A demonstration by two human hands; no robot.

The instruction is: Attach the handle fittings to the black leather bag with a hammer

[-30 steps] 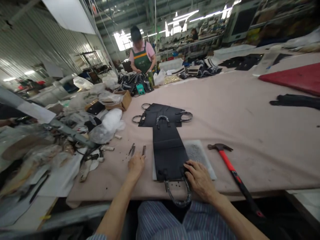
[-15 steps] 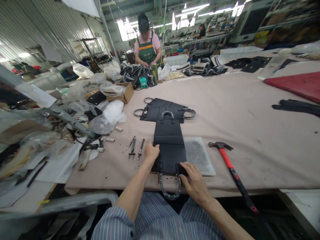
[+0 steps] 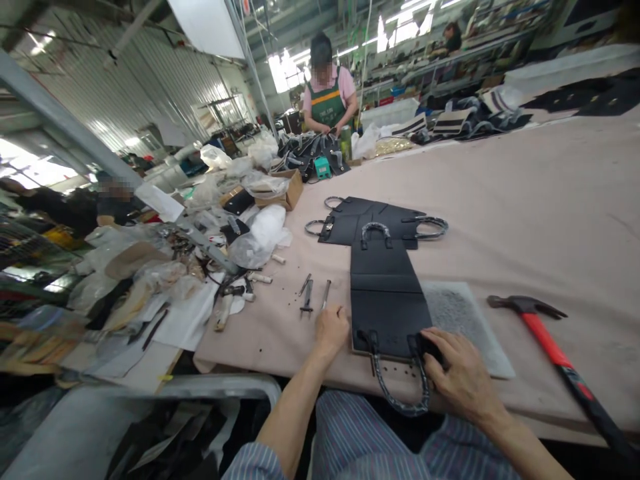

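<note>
A long black leather panel (image 3: 387,300) lies flat on the table with a braided handle (image 3: 400,400) hanging over the near edge. It rests partly on a grey mat (image 3: 460,320). My right hand (image 3: 463,380) presses on the panel's near right corner beside the handle's base, fingers bent over it. My left hand (image 3: 331,330) sits at the panel's left edge with curled fingers; what they hold, if anything, is hidden. Thin metal punches (image 3: 307,297) lie just beyond the left hand.
A red-handled hammer (image 3: 550,340) lies right of the mat. More black panels with ring handles (image 3: 375,223) lie farther back on the pink table (image 3: 525,213). Bags, paper and tools (image 3: 175,273) crowd the left side. A person in a green apron (image 3: 327,100) works at the far end.
My left hand went from the punches to the panel's left edge and now sits just beside it. The right hand stayed on the near corner. The camera swung left.
</note>
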